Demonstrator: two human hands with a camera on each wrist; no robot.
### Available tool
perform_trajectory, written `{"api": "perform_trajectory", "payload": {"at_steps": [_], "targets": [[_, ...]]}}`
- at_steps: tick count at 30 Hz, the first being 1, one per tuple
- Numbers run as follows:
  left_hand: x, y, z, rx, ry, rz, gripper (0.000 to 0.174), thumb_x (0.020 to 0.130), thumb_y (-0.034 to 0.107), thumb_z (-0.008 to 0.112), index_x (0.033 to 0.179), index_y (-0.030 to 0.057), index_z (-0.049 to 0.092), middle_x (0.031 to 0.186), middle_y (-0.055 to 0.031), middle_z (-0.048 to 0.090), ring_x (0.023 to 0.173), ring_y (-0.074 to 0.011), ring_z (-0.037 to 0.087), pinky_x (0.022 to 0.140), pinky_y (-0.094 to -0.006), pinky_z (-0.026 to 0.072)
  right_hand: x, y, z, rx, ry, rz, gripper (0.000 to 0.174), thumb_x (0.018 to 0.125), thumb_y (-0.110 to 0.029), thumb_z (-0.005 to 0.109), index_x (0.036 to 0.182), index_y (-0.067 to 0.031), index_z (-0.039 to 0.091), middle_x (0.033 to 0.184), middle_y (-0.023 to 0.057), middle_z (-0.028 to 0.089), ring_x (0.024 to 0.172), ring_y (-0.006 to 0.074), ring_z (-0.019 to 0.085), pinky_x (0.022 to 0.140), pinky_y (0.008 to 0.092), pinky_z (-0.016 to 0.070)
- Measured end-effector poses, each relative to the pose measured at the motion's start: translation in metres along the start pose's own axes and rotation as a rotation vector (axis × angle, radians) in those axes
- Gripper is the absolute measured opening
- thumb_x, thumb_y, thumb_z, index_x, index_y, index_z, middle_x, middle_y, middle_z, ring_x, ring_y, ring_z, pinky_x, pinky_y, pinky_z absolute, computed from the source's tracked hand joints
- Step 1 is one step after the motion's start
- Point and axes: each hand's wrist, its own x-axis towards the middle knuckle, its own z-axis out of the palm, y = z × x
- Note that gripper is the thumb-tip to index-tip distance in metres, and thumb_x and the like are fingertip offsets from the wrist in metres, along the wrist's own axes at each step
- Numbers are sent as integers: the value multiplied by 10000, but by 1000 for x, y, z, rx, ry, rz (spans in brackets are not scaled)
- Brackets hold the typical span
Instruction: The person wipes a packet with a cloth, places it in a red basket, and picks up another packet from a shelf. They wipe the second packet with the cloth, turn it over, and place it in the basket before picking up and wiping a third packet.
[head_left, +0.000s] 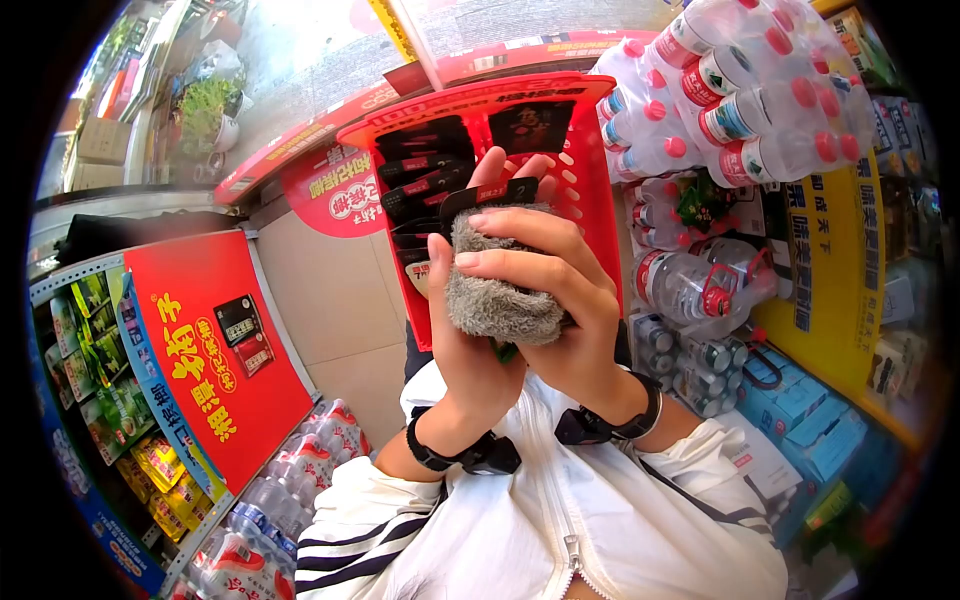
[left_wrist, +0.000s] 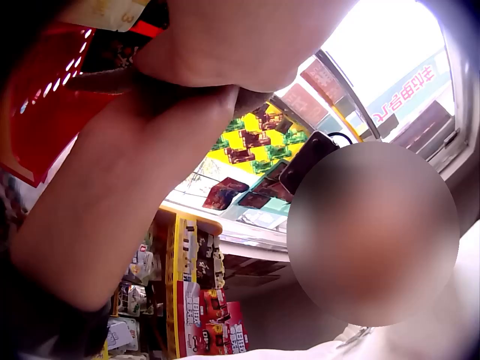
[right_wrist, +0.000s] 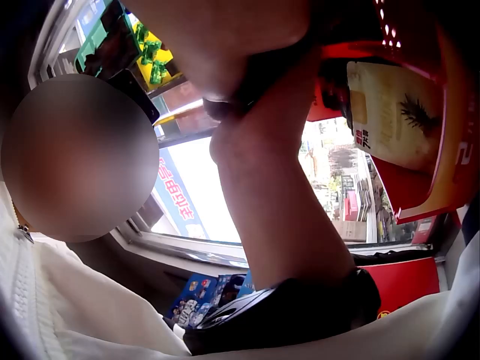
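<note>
In the head view, a grey fluffy cloth (head_left: 505,305) lies over the front of a packet with a black top edge (head_left: 515,192) and a hang hole. My right hand (head_left: 580,285) grips the cloth, its fingers curled across it against the packet. From behind and below, my left hand (head_left: 465,345) holds the packet, thumb up at its left side and fingertips showing beyond its top. Most of the packet is hidden by cloth and fingers. Just beyond the hands stands a red plastic display box (head_left: 590,180) with dark packets (head_left: 420,165) in rows.
Shrink-wrapped water bottles (head_left: 735,100) are stacked at the right, with blue cartons (head_left: 815,430) below. A red sign board (head_left: 215,350) and wrapped drink bottles (head_left: 270,500) flank the left. The right wrist view shows a cream packet (right_wrist: 394,112) within the red box.
</note>
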Motion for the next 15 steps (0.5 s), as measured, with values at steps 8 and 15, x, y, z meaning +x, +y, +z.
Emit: {"api": "perform_trajectory", "payload": {"at_steps": [8, 15], "targets": [[-17, 9, -8, 216, 130, -164, 554, 1047, 436, 258, 1443, 60, 350, 1400, -131, 472, 1292, -226, 470, 1068, -344, 388, 11, 15, -5, -333, 107, -167, 365, 666, -54, 762, 1009, -176, 735, 1057, 21, 636, 976, 238, 540, 869, 356, 452], [-13, 12, -13, 204, 120, -261, 416, 1051, 337, 364, 1364, 74, 439, 1303, -80, 552, 1186, -205, 560, 981, -374, 467, 24, 31, -19, -450, 104, -140, 394, 650, -46, 782, 1015, -179, 718, 1046, 21, 589, 939, 243, 507, 793, 343, 411]]}}
